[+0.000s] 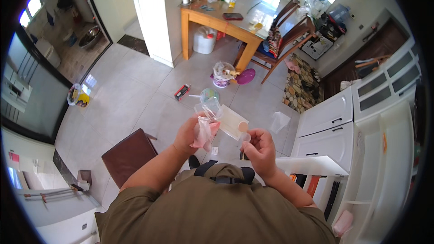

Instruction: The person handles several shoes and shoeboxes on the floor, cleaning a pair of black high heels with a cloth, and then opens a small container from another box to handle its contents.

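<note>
My left hand (pixel 186 135) grips a crumpled pink and white plastic packet (pixel 204 134). A clear plastic container (pixel 211 107) rises just beyond the packet, apparently held in the same hand. Between the thumb and fingers of my right hand (pixel 262 150) is a small translucent round piece (pixel 245 138), perhaps a lid. A beige disc (pixel 242 126) shows right above it; whether it touches my fingers I cannot tell. Below both hands, a flat cream-coloured sheet (pixel 230 120) appears to lie on the tiled floor.
A brown stool (pixel 130 156) stands to the left. Ahead are a red and black box (pixel 182 92), a lined waste bin (pixel 222 74) and a cluttered wooden table (pixel 210 15). At right, an open cabinet door (pixel 315 164) juts out near my right forearm; a clear plastic bag (pixel 280 122) lies beyond.
</note>
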A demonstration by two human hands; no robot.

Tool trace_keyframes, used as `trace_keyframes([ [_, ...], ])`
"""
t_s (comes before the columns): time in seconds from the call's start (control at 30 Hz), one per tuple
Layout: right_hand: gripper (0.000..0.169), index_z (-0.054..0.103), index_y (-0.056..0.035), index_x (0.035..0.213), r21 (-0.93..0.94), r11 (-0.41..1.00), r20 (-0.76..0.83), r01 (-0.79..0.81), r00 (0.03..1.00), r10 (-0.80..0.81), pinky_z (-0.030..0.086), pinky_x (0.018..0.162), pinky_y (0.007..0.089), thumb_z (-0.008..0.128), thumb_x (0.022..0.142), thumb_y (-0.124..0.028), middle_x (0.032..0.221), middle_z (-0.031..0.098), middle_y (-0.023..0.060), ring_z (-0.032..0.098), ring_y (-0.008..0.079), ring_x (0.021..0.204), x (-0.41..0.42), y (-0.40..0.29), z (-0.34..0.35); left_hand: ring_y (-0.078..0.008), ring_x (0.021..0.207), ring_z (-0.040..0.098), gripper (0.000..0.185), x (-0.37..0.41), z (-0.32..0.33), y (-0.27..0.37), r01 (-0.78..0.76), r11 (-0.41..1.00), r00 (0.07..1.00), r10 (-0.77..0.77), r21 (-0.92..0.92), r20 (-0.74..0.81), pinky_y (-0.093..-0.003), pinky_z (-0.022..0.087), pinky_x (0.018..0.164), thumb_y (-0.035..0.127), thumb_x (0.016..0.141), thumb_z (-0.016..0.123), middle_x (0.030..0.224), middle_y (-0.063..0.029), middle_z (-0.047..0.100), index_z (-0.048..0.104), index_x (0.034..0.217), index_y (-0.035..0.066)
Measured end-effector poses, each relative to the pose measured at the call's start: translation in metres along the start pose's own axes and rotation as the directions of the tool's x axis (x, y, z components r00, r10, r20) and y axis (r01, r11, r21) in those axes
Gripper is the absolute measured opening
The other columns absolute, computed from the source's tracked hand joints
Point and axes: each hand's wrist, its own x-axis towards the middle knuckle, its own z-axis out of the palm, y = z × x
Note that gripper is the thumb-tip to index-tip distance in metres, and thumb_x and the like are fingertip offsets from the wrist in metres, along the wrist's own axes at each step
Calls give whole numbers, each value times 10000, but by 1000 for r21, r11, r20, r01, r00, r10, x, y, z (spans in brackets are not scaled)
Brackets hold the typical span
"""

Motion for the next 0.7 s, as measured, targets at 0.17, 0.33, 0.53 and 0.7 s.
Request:
trace_keyframes([
  [0.17, 284, 500, 8, 1117, -78, 988, 13, -135, 991, 136, 506, 664, 225, 604, 853, 26, 913, 590, 46, 589, 80, 736, 46, 13, 7, -221, 890, 617, 563, -27, -45, 40, -152, 988, 904, 143, 9, -403, -355, 509, 770, 467, 895, 528, 1042, -134, 626, 512, 1243, 25],
  [0.33, 274, 498, 8, 1115, -53, 970, 20, -237, 971, 238, 502, 676, 219, 603, 862, 21, 942, 589, 46, 573, 65, 755, 88, 38, 6, -193, 861, 595, 457, -43, -79, 52, -157, 986, 831, 161, 54, -532, -334, 480, 745, 348, 924, 446, 1004, -93, 621, 545, 1220, 13],
  [0.53, 257, 490, 12, 1115, -19, 957, 53, -289, 956, 290, 504, 720, 245, 571, 871, 4, 929, 575, 55, 582, 106, 769, 166, 75, -3, -194, 870, 596, 455, 23, -95, 80, -21, 996, 807, 68, 86, -587, -336, 493, 742, 342, 939, 419, 1000, -99, 618, 537, 1225, 8],
  [0.7, 246, 503, 9, 1106, 46, 956, -56, -290, 955, 292, 505, 697, 252, 575, 872, -10, 919, 588, 63, 582, 110, 738, 252, 101, -35, -224, 736, 616, 401, 141, -113, 101, -13, 989, 767, 105, 149, -633, -334, 494, 626, 381, 940, 438, 967, -122, 637, 517, 1158, 54],
])
